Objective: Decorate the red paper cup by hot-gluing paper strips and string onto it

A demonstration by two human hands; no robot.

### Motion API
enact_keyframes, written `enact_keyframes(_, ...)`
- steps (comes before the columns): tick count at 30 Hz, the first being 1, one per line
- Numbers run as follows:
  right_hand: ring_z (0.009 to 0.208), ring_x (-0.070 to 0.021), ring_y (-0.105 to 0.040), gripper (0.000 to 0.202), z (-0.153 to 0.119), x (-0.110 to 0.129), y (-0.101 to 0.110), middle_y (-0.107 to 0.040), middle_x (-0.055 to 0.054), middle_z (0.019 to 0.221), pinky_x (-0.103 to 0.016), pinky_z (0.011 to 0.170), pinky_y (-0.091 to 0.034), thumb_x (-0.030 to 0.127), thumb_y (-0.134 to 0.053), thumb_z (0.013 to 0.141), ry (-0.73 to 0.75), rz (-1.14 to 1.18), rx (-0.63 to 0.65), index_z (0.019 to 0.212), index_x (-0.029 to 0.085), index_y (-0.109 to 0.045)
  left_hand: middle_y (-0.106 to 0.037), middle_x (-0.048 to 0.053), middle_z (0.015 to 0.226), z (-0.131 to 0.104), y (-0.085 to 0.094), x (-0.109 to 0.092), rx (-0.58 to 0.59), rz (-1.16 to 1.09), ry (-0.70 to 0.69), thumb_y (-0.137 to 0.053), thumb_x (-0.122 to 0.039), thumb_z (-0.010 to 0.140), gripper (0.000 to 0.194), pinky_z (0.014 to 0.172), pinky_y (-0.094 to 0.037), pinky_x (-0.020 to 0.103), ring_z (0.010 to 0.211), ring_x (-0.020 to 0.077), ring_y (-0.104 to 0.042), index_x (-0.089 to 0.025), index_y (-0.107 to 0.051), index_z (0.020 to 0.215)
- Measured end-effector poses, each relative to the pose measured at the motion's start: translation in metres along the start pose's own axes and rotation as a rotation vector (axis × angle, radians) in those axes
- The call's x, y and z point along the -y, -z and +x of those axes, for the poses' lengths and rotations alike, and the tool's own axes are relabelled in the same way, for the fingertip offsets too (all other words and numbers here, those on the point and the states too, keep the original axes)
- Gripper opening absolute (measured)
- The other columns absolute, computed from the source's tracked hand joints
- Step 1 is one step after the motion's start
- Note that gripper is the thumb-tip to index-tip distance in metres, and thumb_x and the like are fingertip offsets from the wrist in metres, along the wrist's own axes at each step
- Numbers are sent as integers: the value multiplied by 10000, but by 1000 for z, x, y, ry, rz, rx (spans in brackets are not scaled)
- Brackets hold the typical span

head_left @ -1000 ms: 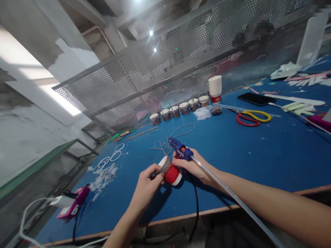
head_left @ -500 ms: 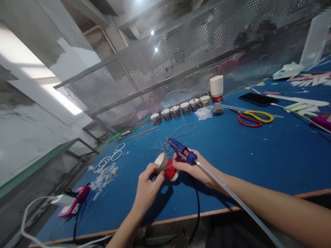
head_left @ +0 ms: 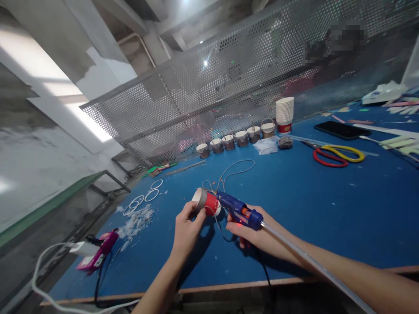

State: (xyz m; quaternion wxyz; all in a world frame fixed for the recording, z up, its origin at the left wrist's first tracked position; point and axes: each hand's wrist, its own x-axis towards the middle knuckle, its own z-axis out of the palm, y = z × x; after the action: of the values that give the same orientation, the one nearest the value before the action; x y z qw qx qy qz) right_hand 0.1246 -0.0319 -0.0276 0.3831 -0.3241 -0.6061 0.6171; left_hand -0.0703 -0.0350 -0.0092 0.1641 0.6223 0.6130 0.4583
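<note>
My left hand (head_left: 187, 224) is closed around a red and white paper cup (head_left: 212, 204), which lies tilted on its side in my grip. Grey cord (head_left: 201, 199) is wound about the cup near its rim, and a loose length hangs below and runs off across the table. In my right hand (head_left: 252, 231) is a blue glue gun (head_left: 237, 209), with a long clear glue stick (head_left: 294, 246) sticking out of its back. The gun's nozzle end is close beside the cup; whether it touches cannot be made out.
Several cord-wrapped cups (head_left: 242, 138) line the back of the blue table (head_left: 294, 196), near a cup stack (head_left: 284, 114) and a cord ball (head_left: 285, 142). Scissors (head_left: 338, 156) and a phone (head_left: 342, 129) lie right. White rings (head_left: 151, 195) and a purple power strip (head_left: 98, 253) lie left.
My right hand has drawn back from the cup, with the glue gun now lower and to the right. The cord it had near its fingers now hangs loose. My left hand keeps its grip.
</note>
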Motion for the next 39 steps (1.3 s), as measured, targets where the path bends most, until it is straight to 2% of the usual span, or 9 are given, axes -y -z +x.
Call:
enact_keyframes(2, 420, -85, -475, 123, -1, 0, -2, -512, 68, 553, -209, 447, -393, 281, -621, 780, -37, -48, -7, 807, 193, -539, -625, -5, 662, 0, -1, 3, 23, -15, 23, -578, -308, 714, 147, 627, -440, 244, 643, 155, -548, -176, -641, 708)
enact_keyframes(6, 426, -71, -405, 169, -2, 1, -5, -493, 66, 546, -210, 449, -338, 301, -648, 757, -16, -179, -78, 720, 197, -520, -639, -1, 690, -1, -1, 4, 35, -44, 66, -583, -309, 722, 151, 644, -449, 245, 664, 159, -563, -170, -638, 745)
enact_keyframes(9, 418, -81, -372, 175, -1, 1, -6, -477, 60, 491, -219, 435, -303, 324, -609, 780, -9, -189, -103, 687, 200, -528, -636, -6, 673, -2, -2, 2, 29, -63, 71, -592, -312, 726, 148, 638, -454, 243, 648, 154, -561, -170, -636, 733)
enact_keyframes(13, 386, -91, -360, 236, 1, 2, -6, -426, 61, 408, -228, 417, -286, 350, -577, 797, -4, -175, -110, 618, 205, -528, -646, 0, 685, -3, -3, 1, 43, -93, 63, -602, -313, 733, 155, 633, -467, 242, 653, 156, -572, -164, -645, 748)
enact_keyframes(19, 352, -87, -353, 256, 1, 3, -7, -387, 78, 382, -224, 399, -285, 371, -574, 797, -87, -167, -136, 605, 211, -517, -652, -5, 698, -2, -3, 3, 62, -101, 32, -589, -308, 751, 151, 655, -460, 242, 669, 154, -573, -169, -646, 762)
enact_keyframes(25, 362, -86, -343, 260, 2, 2, -8, -354, 79, 358, -226, 410, -271, 315, -571, 785, -5, -194, -114, 559, 213, -493, -641, -3, 712, -3, -2, 4, 65, -95, 36, -582, -314, 748, 167, 653, -445, 240, 674, 153, -559, -164, -651, 778)
enact_keyframes(29, 380, -89, -345, 266, 2, 2, -6, -382, 69, 390, -227, 408, -271, 335, -575, 797, -9, -184, -157, 574, 213, -497, -644, 1, 709, -3, -3, 4, 68, -94, 49, -582, -306, 752, 163, 660, -451, 246, 680, 159, -565, -164, -658, 776)
enact_keyframes(35, 405, -88, -355, 242, 1, 2, -9, -442, 50, 449, -226, 408, -274, 321, -583, 777, 15, -199, -136, 582, 210, -493, -648, 0, 706, -3, -2, 2, 58, -111, 52, -590, -292, 734, 150, 645, -457, 240, 673, 157, -568, -164, -659, 766)
enact_keyframes(39, 417, -94, -358, 266, 2, 0, -9, -412, 53, 437, -227, 417, -274, 341, -581, 779, 33, -206, -178, 572, 213, -475, -644, 7, 693, -3, -2, 1, 66, -138, 61, -590, -301, 738, 160, 642, -460, 245, 666, 160, -569, -158, -659, 756)
